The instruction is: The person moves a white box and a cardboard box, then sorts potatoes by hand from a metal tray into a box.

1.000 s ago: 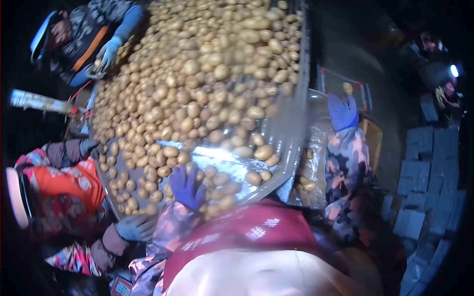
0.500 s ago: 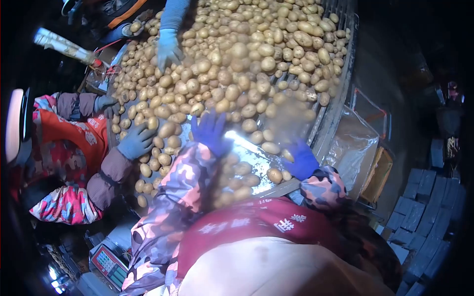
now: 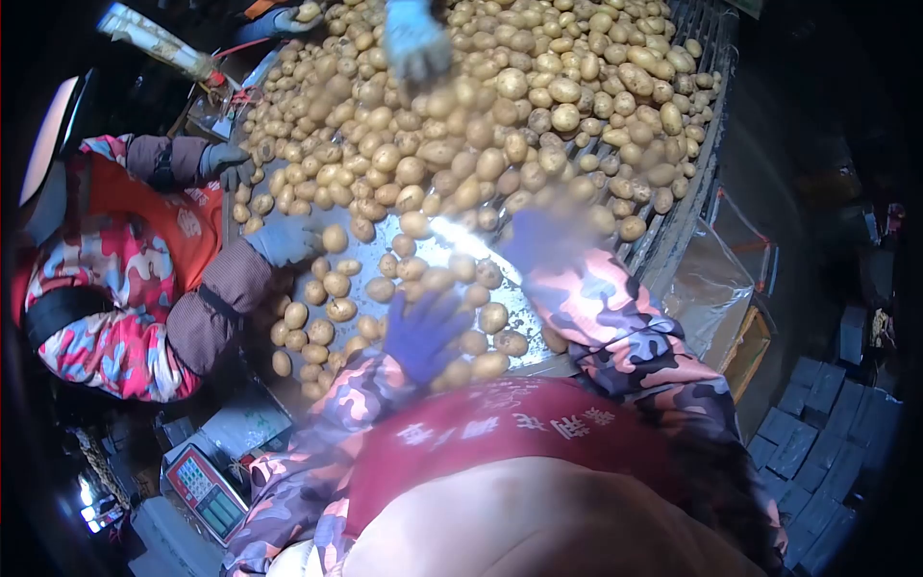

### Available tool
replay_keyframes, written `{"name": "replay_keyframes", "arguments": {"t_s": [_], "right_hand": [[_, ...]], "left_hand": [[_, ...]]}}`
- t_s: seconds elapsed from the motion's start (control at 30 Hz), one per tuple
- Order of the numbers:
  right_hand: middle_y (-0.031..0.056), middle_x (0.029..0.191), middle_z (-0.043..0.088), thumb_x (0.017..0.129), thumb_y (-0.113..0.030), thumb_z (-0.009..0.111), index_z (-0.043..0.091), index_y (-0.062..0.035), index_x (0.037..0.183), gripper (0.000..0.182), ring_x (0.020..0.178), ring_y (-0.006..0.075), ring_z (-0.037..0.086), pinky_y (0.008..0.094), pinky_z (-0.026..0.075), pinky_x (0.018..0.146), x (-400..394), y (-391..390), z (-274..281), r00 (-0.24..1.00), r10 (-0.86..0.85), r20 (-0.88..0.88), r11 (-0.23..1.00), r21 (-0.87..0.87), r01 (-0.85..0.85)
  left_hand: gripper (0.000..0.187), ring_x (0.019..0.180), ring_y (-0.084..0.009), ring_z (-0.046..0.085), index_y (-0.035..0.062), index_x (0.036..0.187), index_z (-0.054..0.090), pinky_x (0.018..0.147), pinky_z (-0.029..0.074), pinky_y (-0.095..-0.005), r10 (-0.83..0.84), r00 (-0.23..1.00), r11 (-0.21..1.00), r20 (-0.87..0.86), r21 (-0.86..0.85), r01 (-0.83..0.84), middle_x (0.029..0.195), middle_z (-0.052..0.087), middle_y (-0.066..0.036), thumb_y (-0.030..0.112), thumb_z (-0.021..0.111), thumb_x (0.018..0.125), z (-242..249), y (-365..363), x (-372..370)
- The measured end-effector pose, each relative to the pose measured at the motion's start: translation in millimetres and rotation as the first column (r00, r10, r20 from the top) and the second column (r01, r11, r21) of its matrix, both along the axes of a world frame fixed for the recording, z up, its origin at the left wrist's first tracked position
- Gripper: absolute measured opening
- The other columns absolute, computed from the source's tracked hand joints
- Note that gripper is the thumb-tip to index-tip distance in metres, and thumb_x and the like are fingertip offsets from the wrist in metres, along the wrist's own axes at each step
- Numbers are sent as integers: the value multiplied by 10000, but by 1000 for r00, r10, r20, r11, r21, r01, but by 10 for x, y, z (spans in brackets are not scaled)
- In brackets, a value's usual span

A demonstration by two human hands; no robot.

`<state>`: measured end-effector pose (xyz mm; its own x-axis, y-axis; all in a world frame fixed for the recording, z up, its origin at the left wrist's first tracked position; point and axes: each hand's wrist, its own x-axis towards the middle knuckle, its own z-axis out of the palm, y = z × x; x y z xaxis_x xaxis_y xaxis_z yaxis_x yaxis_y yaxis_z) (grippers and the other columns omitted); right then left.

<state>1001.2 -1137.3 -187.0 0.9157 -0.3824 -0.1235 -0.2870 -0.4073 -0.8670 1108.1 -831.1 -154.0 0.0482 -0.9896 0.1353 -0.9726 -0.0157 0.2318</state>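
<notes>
Head view: the left hand (image 3: 423, 332), in a purple glove, lies over the loose potatoes (image 3: 493, 317) at the near edge of the metal table (image 3: 370, 251), its fingers apart and gripping nothing visible. The right hand (image 3: 534, 240), gloved alike, reaches to the near side of the big heap (image 3: 409, 171), but blur covers its fingertips, so I cannot tell whether they are wide, narrow or holding a potato. Beyond the heap's middle hangs a co-worker's pale-blue glove (image 3: 416, 46), while another worker's grey-blue glove (image 3: 284, 240) is beside potatoes at the table's left.
</notes>
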Motion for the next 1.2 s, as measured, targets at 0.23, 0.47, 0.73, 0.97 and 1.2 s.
{"name": "replay_keyframes", "arguments": {"t_s": [0.23, 0.47, 0.73, 0.97, 1.2], "right_hand": [[49, 991, 632, 923, -235, 693, 530, -24, 1364, 515, 761, 90, 544, 243, 430, 626, -850, -98, 1015, 969, -242, -51, 952, 180, 248], [69, 1040, 644, 910, -211, 701, 562, -6, 1322, 481, 838, 113, 589, 287, 475, 681, -2588, -351, 1256, 861, -370, -349, 907, 66, 416], [210, 1286, 592, 783, -196, 725, 664, -90, 1200, 434, 1207, 399, 564, 511, 474, 996, -1578, 365, 1203, 948, 316, -44, 807, -513, -292], [182, 1228, 569, 891, -284, 657, 605, -92, 1231, 394, 1140, 344, 563, 460, 476, 954, -751, 560, 85, 909, 409, -75, 793, -463, -395], [143, 939, 684, 910, -419, 654, 705, -58, 1028, 384, 893, 292, 661, 385, 519, 803, -1040, -916, 570, 990, -138, -8, 762, -639, 101]], "left_hand": [[491, 1272, -433, 452, 203, 1339, 594, 1043, 282, -640, 317, 948, 945, -32, -79, -318, 1410, 482, -184, 352, 618, 871, -72, 451, 192], [468, 1261, -437, 485, 71, 1281, 612, 1045, 302, -647, 269, 954, 931, -129, -217, -292, 1392, 497, -239, 262, 649, 855, 222, 465, 215], [625, 1278, -421, 459, 61, 1390, 514, 1039, 328, -584, 104, 988, 980, -113, -159, -121, 1398, 485, -219, 284, 670, 828, -26, 273, -182], [612, 1230, -488, 459, -18, 1353, 494, 987, 344, -605, 212, 953, 967, -216, -97, -237, 1355, 482, -272, 251, 659, 829, 112, 853, -213], [651, 1250, -511, 432, -40, 1357, 493, 1015, 333, -606, 356, 922, 932, -152, -16, -362, 1365, 458, -301, 277, 676, 819, -87, 1235, -377]]}}
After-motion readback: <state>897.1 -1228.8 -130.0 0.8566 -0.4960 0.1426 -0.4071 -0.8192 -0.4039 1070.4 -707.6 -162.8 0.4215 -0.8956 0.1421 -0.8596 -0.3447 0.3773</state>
